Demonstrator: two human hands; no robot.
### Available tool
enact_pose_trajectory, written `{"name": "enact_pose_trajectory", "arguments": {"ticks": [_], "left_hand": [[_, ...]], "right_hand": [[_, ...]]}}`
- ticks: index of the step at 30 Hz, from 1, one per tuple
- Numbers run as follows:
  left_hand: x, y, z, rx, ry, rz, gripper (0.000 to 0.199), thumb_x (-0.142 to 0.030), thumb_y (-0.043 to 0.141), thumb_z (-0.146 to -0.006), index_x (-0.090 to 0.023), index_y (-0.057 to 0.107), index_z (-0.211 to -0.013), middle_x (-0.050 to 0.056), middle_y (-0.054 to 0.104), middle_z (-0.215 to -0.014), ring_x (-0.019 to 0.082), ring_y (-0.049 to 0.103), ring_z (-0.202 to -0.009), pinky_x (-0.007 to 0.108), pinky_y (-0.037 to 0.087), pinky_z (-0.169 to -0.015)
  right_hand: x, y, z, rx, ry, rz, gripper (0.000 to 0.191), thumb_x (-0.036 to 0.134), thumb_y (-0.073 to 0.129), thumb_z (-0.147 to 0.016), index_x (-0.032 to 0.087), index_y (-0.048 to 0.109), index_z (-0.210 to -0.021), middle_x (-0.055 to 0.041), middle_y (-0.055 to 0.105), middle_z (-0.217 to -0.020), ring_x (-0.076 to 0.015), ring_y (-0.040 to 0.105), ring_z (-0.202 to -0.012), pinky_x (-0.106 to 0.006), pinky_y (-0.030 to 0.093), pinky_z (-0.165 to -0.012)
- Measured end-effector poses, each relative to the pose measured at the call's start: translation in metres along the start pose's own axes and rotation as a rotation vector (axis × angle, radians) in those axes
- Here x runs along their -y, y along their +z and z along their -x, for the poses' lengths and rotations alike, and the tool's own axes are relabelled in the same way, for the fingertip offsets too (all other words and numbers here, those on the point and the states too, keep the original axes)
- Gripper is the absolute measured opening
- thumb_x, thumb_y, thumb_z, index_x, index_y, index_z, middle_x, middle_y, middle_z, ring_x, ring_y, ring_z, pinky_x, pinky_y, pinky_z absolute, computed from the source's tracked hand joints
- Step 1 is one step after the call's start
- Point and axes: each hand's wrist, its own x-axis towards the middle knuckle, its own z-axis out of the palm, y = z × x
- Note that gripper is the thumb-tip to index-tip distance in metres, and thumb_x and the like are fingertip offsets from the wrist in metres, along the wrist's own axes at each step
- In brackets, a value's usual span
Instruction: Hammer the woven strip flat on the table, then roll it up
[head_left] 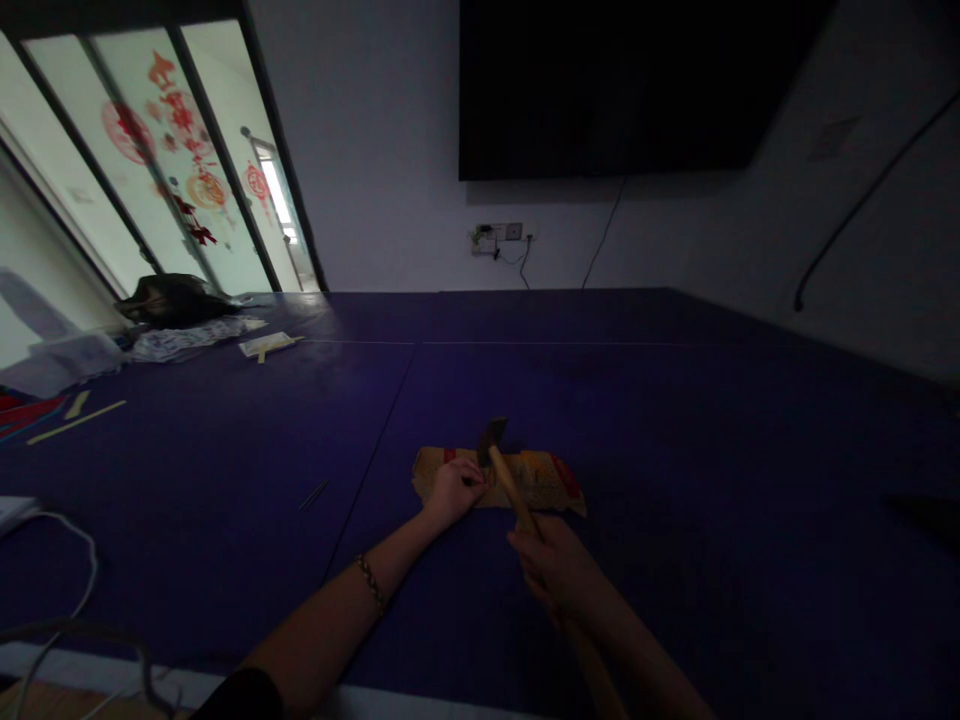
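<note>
My right hand (559, 565) is wrapped round the wooden handle of a hammer (512, 482). The hammer's dark metal head is over a flat brown piece of cardboard (544, 483) with red and yellow print. On the cardboard's left half rests my left hand (455, 490), its thumb and forefinger pinched together just beside the hammer head. Whatever those fingertips pinch is too small and dark to make out. The cardboard lies flat on a blue-purple table (435, 610).
Two thin dark rods (313, 494) lie left of the cardboard. Farther left are yellow strips (76, 422), a white cable (91, 560) and a clear plastic box (64, 362). A black bag (176, 300) sits at the back left. A television (622, 90) hangs on the wall.
</note>
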Motion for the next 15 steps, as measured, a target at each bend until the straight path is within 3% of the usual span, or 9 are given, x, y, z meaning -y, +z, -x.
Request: {"name": "enact_pose_trajectory", "arguments": {"ticks": [6,9,12,15], "left_hand": [[0.001,0.001,0.000,-0.006,-0.014,-0.010,0.007,-0.011,0.063,-0.061,-0.014,0.065,-0.055,0.002,0.062,-0.071,0.013,0.058,-0.066,0.025,0.048,-0.065],[0.002,0.000,0.000,0.003,0.005,-0.013,0.007,-0.012,0.062,-0.062,-0.014,0.064,-0.055,0.002,0.063,-0.073,0.013,0.058,-0.067,0.025,0.047,-0.067],[0.002,0.000,0.000,0.014,0.039,-0.024,0.007,-0.013,0.062,-0.064,-0.015,0.063,-0.057,0.002,0.063,-0.073,0.013,0.058,-0.070,0.025,0.047,-0.068],[0.002,-0.001,-0.001,0.058,0.056,-0.074,0.003,-0.016,0.065,-0.063,-0.015,0.062,-0.062,0.002,0.063,-0.072,0.015,0.058,-0.071,0.026,0.046,-0.069]], "right_hand": [[-0.004,0.005,-0.004,-0.089,0.020,0.051,0.017,0.026,0.049,-0.062,0.021,0.035,-0.055,0.0120,0.031,-0.034,-0.0027,0.026,-0.022,-0.017,0.020,-0.024],[-0.006,0.003,-0.002,-0.070,0.002,-0.051,0.022,0.034,0.051,-0.062,0.022,0.034,-0.057,0.0127,0.030,-0.035,-0.0025,0.024,-0.020,-0.016,0.019,-0.020],[-0.001,-0.011,0.002,-0.038,-0.071,-0.190,0.030,0.042,0.054,-0.063,0.022,0.033,-0.059,0.0134,0.030,-0.037,-0.0023,0.022,-0.020,-0.015,0.021,-0.018],[-0.002,-0.039,-0.005,-0.065,-0.177,-0.304,0.034,0.045,0.059,-0.063,0.022,0.034,-0.060,0.0139,0.029,-0.037,-0.0016,0.021,-0.020,-0.014,0.021,-0.017]]}}
